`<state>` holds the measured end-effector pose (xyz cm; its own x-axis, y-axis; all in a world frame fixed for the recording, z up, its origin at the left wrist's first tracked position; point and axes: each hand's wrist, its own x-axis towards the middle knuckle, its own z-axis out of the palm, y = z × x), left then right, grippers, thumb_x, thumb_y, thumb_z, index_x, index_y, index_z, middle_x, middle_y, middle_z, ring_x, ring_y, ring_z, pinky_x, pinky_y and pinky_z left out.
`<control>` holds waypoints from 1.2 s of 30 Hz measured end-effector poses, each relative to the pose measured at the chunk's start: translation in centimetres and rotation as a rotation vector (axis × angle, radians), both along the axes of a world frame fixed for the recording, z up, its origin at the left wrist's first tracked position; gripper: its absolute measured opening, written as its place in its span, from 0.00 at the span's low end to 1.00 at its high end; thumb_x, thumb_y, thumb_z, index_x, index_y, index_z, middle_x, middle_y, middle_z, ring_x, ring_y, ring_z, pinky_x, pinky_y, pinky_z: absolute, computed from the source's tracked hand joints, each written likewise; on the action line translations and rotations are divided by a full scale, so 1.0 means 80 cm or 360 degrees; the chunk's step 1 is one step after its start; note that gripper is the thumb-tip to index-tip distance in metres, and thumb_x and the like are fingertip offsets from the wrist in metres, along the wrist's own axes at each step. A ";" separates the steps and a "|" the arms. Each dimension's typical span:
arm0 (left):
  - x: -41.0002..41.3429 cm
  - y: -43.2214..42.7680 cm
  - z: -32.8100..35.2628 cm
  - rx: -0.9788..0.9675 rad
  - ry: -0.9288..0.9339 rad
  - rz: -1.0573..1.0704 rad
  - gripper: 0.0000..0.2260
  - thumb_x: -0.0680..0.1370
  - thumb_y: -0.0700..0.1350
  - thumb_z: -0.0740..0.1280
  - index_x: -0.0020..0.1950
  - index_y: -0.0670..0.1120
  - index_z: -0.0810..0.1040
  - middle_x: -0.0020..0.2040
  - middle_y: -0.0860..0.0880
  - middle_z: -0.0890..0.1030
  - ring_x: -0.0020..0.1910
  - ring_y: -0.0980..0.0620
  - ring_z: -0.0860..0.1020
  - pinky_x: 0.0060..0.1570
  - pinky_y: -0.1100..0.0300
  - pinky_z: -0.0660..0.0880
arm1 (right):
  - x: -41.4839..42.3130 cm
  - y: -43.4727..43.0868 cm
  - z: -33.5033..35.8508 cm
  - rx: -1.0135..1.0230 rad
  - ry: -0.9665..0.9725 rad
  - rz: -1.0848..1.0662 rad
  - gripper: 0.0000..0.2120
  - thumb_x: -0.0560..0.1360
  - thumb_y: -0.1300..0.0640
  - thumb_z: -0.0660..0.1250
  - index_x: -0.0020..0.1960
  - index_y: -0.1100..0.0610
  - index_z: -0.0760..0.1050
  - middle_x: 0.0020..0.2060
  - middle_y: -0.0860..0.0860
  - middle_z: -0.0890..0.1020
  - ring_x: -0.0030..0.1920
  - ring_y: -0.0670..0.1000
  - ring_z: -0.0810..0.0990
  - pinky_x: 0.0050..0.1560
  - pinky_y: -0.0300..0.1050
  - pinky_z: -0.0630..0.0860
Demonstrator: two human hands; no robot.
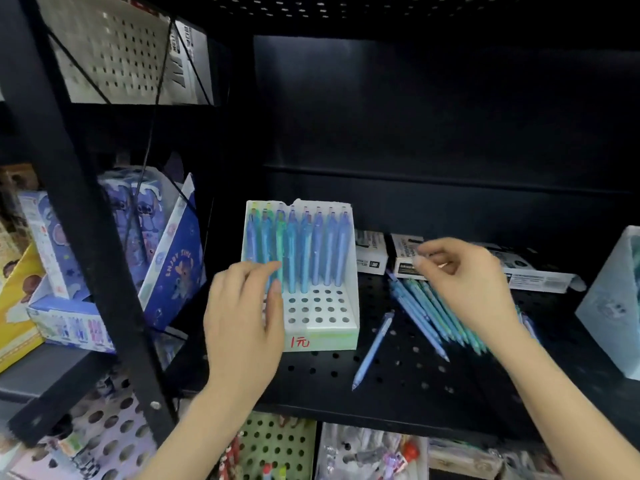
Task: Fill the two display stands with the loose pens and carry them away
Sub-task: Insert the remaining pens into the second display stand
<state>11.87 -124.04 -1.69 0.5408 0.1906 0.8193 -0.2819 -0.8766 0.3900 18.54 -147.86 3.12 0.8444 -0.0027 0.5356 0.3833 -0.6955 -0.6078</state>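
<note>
Several blue pens [304,251] upright in white stand [329,339]

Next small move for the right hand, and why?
Probably lower the right hand to pinch a pen from the loose pile: it hovers above it apparently empty, the stand has empty front holes, and the left hand rests on it.

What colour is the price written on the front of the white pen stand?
Red: the price is handwritten on the pen stand's front face, head view.
</note>
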 end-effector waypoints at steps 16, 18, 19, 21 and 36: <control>0.037 -0.156 0.002 0.0050 0.1068 -0.0661 0.22 0.80 0.42 0.59 0.73 0.52 0.61 0.66 0.51 0.69 0.62 0.54 0.71 0.57 0.66 0.66 | -0.046 -0.164 -0.070 -0.0400 0.0437 -0.0603 0.22 0.73 0.43 0.66 0.63 0.54 0.73 0.41 0.49 0.78 0.38 0.50 0.75 0.30 0.42 0.67; 0.036 -0.160 0.001 0.0266 0.1289 -0.0481 0.25 0.80 0.43 0.60 0.75 0.51 0.54 0.66 0.48 0.67 0.63 0.50 0.70 0.58 0.61 0.66 | -0.049 -0.168 -0.075 -0.0353 0.0489 -0.0567 0.22 0.74 0.44 0.65 0.64 0.54 0.71 0.42 0.49 0.78 0.39 0.50 0.76 0.30 0.42 0.68; 0.037 -0.163 -0.001 0.0341 0.1384 -0.0418 0.27 0.80 0.43 0.60 0.76 0.51 0.53 0.66 0.47 0.67 0.64 0.48 0.69 0.59 0.60 0.66 | -0.050 -0.169 -0.077 -0.0331 0.0486 -0.0546 0.21 0.75 0.46 0.65 0.65 0.54 0.70 0.41 0.48 0.78 0.38 0.49 0.76 0.31 0.42 0.68; 0.041 -0.167 -0.003 0.0362 0.1479 -0.0370 0.29 0.79 0.41 0.62 0.76 0.50 0.52 0.65 0.45 0.68 0.64 0.47 0.68 0.62 0.57 0.66 | -0.050 -0.170 -0.077 -0.0317 0.0472 -0.0506 0.20 0.76 0.48 0.65 0.65 0.53 0.69 0.39 0.47 0.79 0.37 0.49 0.76 0.32 0.42 0.70; 0.076 -0.186 0.008 -0.0900 0.1500 -0.0307 0.17 0.74 0.34 0.65 0.62 0.41 0.72 0.41 0.46 0.75 0.42 0.47 0.75 0.54 0.50 0.76 | -0.011 -0.199 -0.066 0.0026 0.0718 -0.0442 0.21 0.72 0.59 0.68 0.60 0.71 0.72 0.50 0.64 0.81 0.51 0.61 0.79 0.51 0.50 0.75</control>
